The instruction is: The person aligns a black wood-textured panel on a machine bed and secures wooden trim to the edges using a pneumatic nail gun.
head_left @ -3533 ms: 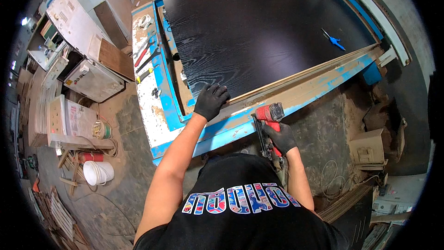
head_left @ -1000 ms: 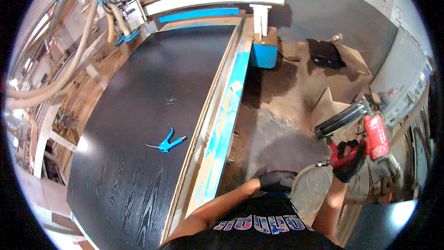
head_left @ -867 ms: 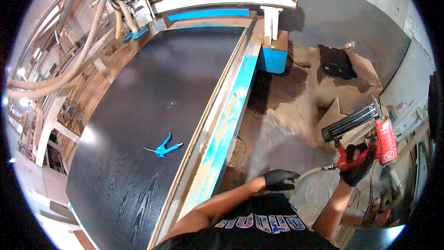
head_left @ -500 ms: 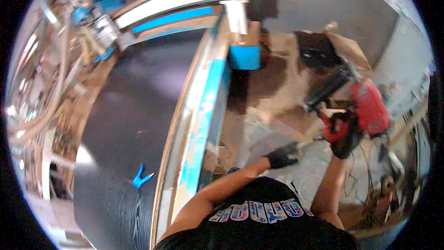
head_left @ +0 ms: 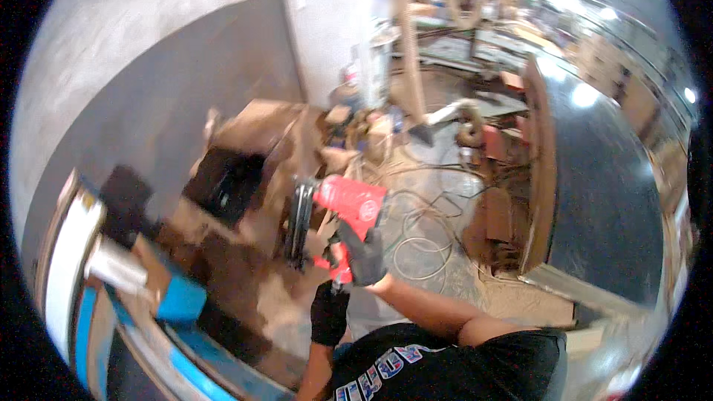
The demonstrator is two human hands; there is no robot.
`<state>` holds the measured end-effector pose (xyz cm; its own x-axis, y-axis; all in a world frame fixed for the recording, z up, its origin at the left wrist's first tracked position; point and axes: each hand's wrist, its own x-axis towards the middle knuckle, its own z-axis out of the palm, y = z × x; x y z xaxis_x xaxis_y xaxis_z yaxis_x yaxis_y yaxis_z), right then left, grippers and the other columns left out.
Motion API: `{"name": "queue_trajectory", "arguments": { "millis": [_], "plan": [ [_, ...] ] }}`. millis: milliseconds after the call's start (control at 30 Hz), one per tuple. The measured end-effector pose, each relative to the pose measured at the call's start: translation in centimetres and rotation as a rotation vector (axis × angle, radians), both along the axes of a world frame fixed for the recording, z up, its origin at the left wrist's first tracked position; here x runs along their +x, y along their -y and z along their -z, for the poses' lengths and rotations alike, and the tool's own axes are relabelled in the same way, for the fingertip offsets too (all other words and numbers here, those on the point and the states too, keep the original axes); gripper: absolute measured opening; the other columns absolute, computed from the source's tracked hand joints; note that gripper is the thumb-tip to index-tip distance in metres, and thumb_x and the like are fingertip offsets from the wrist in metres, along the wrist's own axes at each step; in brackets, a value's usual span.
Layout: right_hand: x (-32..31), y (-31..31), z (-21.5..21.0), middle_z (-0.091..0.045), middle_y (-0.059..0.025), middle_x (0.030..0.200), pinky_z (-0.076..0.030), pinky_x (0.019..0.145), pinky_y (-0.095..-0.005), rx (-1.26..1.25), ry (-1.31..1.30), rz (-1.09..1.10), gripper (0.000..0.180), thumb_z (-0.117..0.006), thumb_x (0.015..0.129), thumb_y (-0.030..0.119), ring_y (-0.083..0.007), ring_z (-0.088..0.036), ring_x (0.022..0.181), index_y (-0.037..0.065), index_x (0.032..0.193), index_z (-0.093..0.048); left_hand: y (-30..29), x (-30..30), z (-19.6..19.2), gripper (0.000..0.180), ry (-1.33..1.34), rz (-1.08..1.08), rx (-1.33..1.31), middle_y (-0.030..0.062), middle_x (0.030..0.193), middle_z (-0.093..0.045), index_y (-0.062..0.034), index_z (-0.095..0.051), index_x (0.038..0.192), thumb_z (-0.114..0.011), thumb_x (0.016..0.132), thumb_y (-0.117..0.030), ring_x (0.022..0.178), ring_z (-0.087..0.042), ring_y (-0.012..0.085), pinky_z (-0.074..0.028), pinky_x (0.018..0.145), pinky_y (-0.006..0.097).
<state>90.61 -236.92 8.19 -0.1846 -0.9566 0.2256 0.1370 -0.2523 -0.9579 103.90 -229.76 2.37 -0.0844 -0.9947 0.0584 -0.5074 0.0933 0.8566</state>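
Observation:
A red nail gun (head_left: 352,200) with a black magazine is held up in front of me. My right hand (head_left: 364,256), in a black glove, is closed around its handle. My left hand (head_left: 329,315), gloved in black too, is closed at the lower end of that handle. What its fingers grip there is hidden. The nail gun's black magazine (head_left: 299,223) points away to the left.
Thin hose loops (head_left: 448,252) lie on the floor ahead. Brown cardboard (head_left: 260,120) and a black object (head_left: 230,182) are at the left, before a leaning grey board (head_left: 171,104). A blue-marked frame (head_left: 182,298) stands lower left, a dark panel (head_left: 609,186) right.
The view has swung right, so the dark tabletop with the blue clamp has left the picture. My left hand has come up from apart to the lower end of the nail gun's handle.

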Motion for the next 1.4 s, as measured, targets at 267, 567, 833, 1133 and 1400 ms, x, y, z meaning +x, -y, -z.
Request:
{"name": "queue_trajectory", "arguments": {
  "millis": [267,567,833,1133,1400],
  "plan": [
    [-1.2,5.3,-1.3,-0.053,-0.0046,0.065,-0.039,0.048,-0.0304,0.079,0.599,0.307,0.015,-0.062,0.093,0.020,-0.0157,-0.049,0.050,0.007,0.095,-0.058,11.1,-0.4,5.1,0.028,0.058,0.426,-0.446,0.0181,0.098,-0.065,-0.0001,-0.061,0.110,-0.065,0.090,-0.019,0.089,-0.064,0.0335,-0.051,0.081,0.040],
    [-7.4,5.6,1.1,-0.052,-0.0030,0.061,-0.041,0.043,-0.0310,-0.040,0.666,0.743,0.019,-0.063,0.092,0.025,-0.0140,-0.051,0.048,0.008,0.094,-0.056,15.9,-6.4,2.6,0.029,-0.104,0.771,-0.500,0.0217,0.095,-0.068,-0.0002,-0.064,0.112,-0.062,0.092,-0.020,0.078,-0.068,0.0305,-0.053,0.068,0.036],
    [-17.6,4.6,5.3,-0.048,-0.0031,0.060,-0.041,0.045,-0.0321,-0.195,0.797,0.887,0.020,-0.059,0.094,0.030,-0.0145,-0.045,0.048,0.012,0.102,-0.055,16.7,-15.7,1.7,0.034,-0.184,0.910,-0.125,0.0212,0.094,-0.070,-0.0003,-0.066,0.115,-0.068,0.089,-0.021,0.084,-0.071,0.0232,-0.053,0.072,0.033],
    [-27.7,4.3,4.5,-0.052,-0.0019,0.065,-0.040,0.052,-0.0280,-0.197,0.879,1.029,0.013,-0.059,0.094,0.016,-0.0109,-0.050,0.057,0.005,0.086,-0.058,16.7,-26.9,-2.9,0.022,-0.094,0.915,-0.164,0.0130,0.086,-0.070,0.0015,-0.069,0.104,-0.069,0.088,-0.014,0.074,-0.065,0.0168,-0.053,0.070,0.031],
    [-33.3,1.3,-1.7,-0.046,0.0000,0.063,-0.043,0.051,-0.0278,-0.407,1.114,0.895,0.011,-0.054,0.097,0.022,-0.0126,-0.049,0.055,0.012,0.094,-0.052,16.3,-33.6,-5.5,0.028,-0.052,0.972,-0.170,0.0154,0.082,-0.070,-0.0035,-0.070,0.104,-0.074,0.084,-0.022,0.066,-0.068,0.0193,-0.051,0.060,0.032]
  ]
}}
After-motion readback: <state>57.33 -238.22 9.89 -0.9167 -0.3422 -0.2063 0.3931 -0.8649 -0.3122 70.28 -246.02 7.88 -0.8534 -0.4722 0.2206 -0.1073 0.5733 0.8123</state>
